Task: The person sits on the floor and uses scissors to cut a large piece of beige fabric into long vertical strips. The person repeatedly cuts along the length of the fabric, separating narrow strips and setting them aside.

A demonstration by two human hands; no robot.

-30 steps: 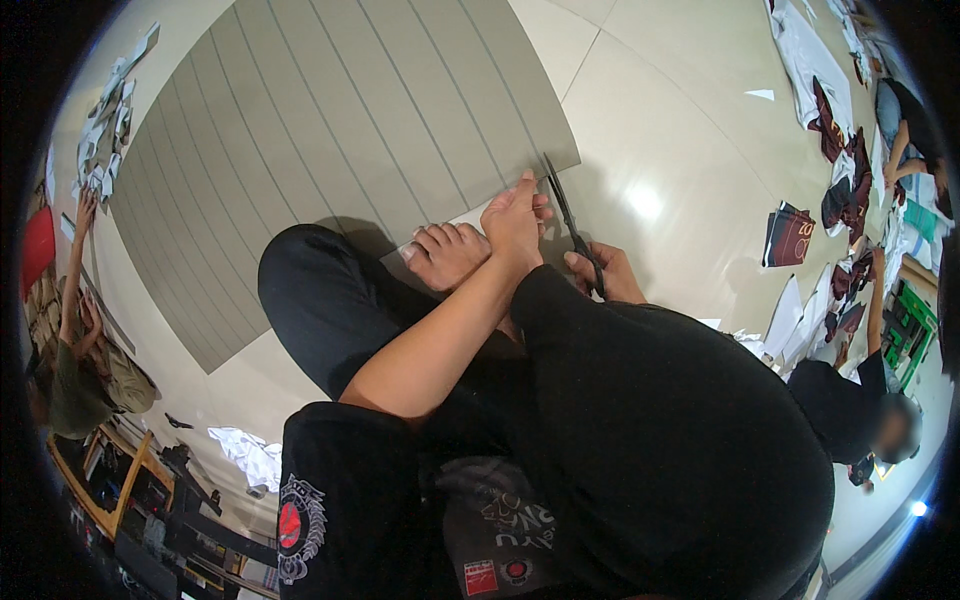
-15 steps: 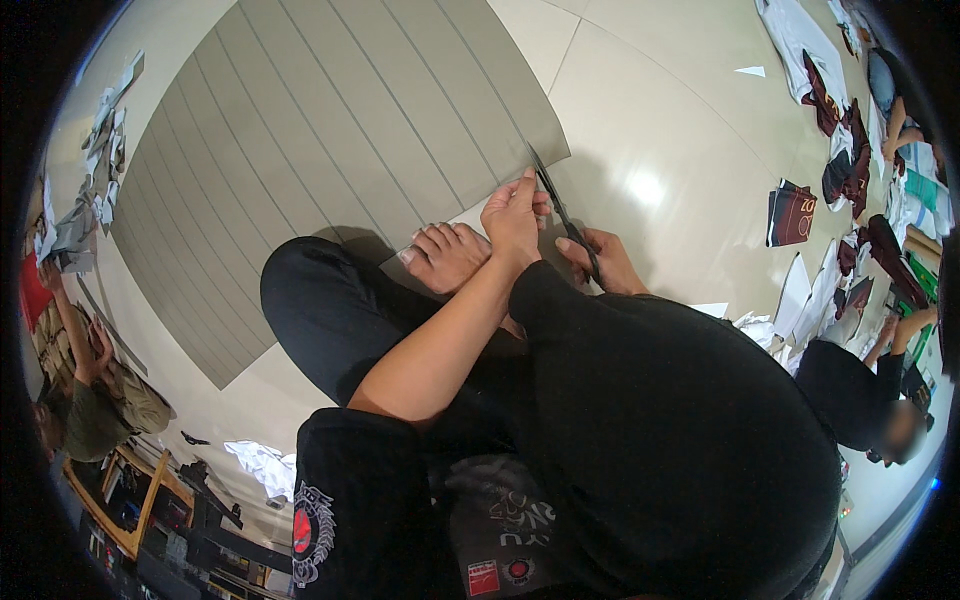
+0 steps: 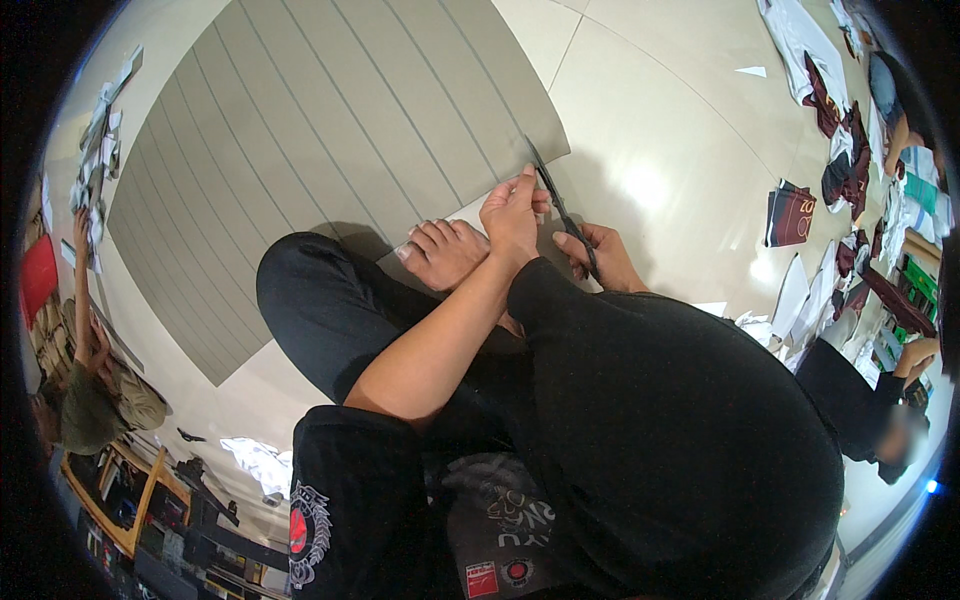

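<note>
A large grey-brown sheet (image 3: 330,120) with dark parallel stripes is spread on the floor in front of me; I cannot tell if it is paper or cloth. My right hand (image 3: 608,258) grips the handles of dark scissors (image 3: 556,196), whose blades point away from me at the sheet's near right part. My left hand (image 3: 513,212) is closed in a pinch on the sheet's edge, just left of the blades. My bare foot (image 3: 447,254) rests on the near edge, beside my left wrist.
A maroon printed stack (image 3: 789,213) lies on the tiled floor at right, near white and maroon pieces (image 3: 800,45). At left, a co-worker's arm (image 3: 81,290) reaches to grey-white scraps (image 3: 92,180). Another person (image 3: 850,400) is at right. Crumpled white material (image 3: 257,464) lies at lower left.
My hands and the scissors stay almost in place. The co-worker at left has stretched an arm farther out toward the scraps. The person at right has shifted slightly.
</note>
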